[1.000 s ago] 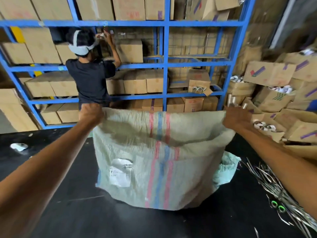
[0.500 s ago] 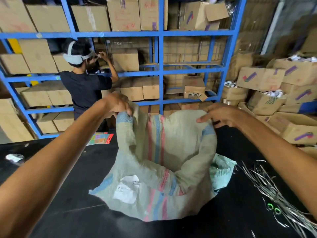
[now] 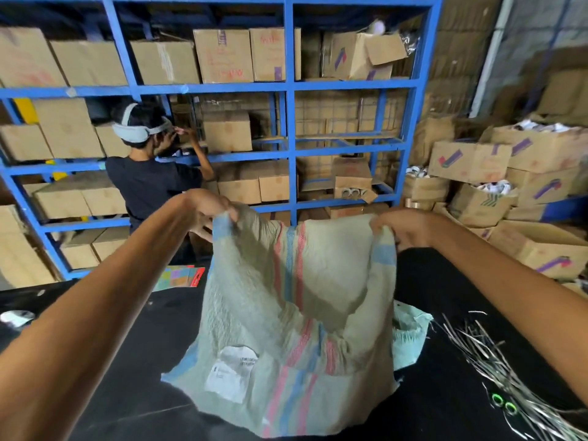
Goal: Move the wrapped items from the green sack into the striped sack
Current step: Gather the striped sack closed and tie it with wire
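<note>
At center frame, your left hand point(image 3: 208, 206) and right hand point(image 3: 402, 229) grip the striped sack point(image 3: 296, 329) rim. Both arms reach forward, outstretched.

Blue shelving point(image 3: 291, 148) stacked with cardboard boxes point(image 3: 222, 55)

left hand point(image 3: 206, 208), right hand point(image 3: 404, 227) grip striped sack point(image 3: 286, 313) rim (mouth open).

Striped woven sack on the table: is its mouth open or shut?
Open: left hand and right hand hold apart the rim of the striped woven sack; near edge sags, showing inside.
</note>
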A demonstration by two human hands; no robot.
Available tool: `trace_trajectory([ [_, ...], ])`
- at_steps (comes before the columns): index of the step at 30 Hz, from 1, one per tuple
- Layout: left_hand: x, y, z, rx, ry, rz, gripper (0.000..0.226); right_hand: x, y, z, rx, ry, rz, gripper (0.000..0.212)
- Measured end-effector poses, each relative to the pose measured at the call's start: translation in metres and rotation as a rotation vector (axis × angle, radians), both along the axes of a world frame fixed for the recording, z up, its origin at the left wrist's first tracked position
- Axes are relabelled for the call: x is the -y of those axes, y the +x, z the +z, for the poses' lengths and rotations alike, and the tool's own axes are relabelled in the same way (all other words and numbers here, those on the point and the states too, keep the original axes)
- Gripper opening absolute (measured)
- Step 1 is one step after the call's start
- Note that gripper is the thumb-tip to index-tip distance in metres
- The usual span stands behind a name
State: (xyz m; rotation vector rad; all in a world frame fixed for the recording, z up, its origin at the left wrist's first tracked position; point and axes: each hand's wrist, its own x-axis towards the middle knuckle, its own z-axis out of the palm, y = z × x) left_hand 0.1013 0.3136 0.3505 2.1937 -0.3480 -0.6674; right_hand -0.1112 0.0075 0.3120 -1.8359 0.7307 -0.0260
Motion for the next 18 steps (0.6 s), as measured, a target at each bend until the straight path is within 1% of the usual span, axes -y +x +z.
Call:
trace_trajectory([
  [1, 0.001, 0.0, 0.005, -0.063, -0.101, -0.033, 0.012, 0.001, -0.002, 0.004, 0.08, 0.16, 0.078, 0.04],
  [2, 0.001, 0.0, 0.009, -0.11, -0.194, -0.062, 0.009, 0.001, -0.004, 0.004, 0.155, 0.272, 0.132, 0.051],
  [3, 0.001, -0.001, 0.014, -0.133, -0.276, -0.074, 0.003, 0.001, -0.005, 0.004, 0.218, 0.34, 0.149, 0.063],
  [4, 0.001, -0.002, 0.019, -0.144, -0.332, -0.088, 0.005, 0.0, -0.006, 0.005, 0.274, 0.391, 0.144, 0.072],
  [5, 0.0, -0.002, 0.022, -0.152, -0.363, -0.109, 0.004, -0.003, -0.007, 0.001, 0.323, 0.4, 0.135, 0.073],
  [6, 0.001, -0.002, 0.025, -0.126, -0.361, -0.122, 0.013, -0.004, -0.007, -0.002, 0.361, 0.368, 0.145, 0.067],
  [7, 0.001, -0.001, 0.025, -0.076, -0.331, -0.123, 0.018, -0.006, -0.008, -0.005, 0.37, 0.292, 0.157, 0.058],
  [8, 0.002, -0.002, 0.026, 0.0, -0.298, -0.106, 0.014, -0.006, -0.009, -0.006, 0.345, 0.182, 0.149, 0.045],
  [9, 0.002, -0.002, 0.025, 0.087, -0.28, -0.083, 0.012, -0.004, -0.011, -0.004, 0.297, 0.012, 0.144, 0.03],
  [10, 0.002, -0.002, 0.024, 0.17, -0.272, -0.047, 0.015, -0.003, -0.013, 0.0, 0.234, -0.195, 0.137, 0.026],
  [11, 0.003, 0.0, 0.022, 0.26, -0.261, 0.0, 0.014, 0.002, -0.013, 0.004, 0.155, -0.452, 0.099, 0.033],
  [12, 0.001, 0.002, 0.02, 0.424, -0.159, 0.076, 0.01, 0.004, -0.013, 0.009, 0.077, -0.7, 0.047, 0.032],
  [13, -0.003, 0.007, 0.019, 0.665, 0.046, 0.155, 0.016, 0.007, -0.014, 0.013, 0.016, -0.942, -0.019, 0.023],
  [14, -0.01, 0.011, 0.018, 0.882, 0.259, 0.223, 0.024, 0.011, -0.017, 0.017, -0.024, -1.117, -0.092, 0.016],
  [15, -0.016, 0.016, 0.017, 1.019, 0.387, 0.249, 0.029, 0.018, -0.02, 0.015, -0.017, -1.201, -0.155, 0.022],
  [16, -0.022, 0.021, 0.016, 1.072, 0.439, 0.261, 0.031, 0.022, -0.024, 0.014, -0.012, -1.193, -0.203, 0.033],
  [17, -0.028, 0.029, 0.014, 1.079, 0.455, 0.275, 0.034, 0.027, -0.026, 0.009, -0.019, -1.166, -0.23, 0.042],
  [18, -0.032, 0.032, 0.012, 1.035, 0.429, 0.298, 0.035, 0.025, -0.026, 0.006, 0.029, -1.065, -0.272, 0.047],
])
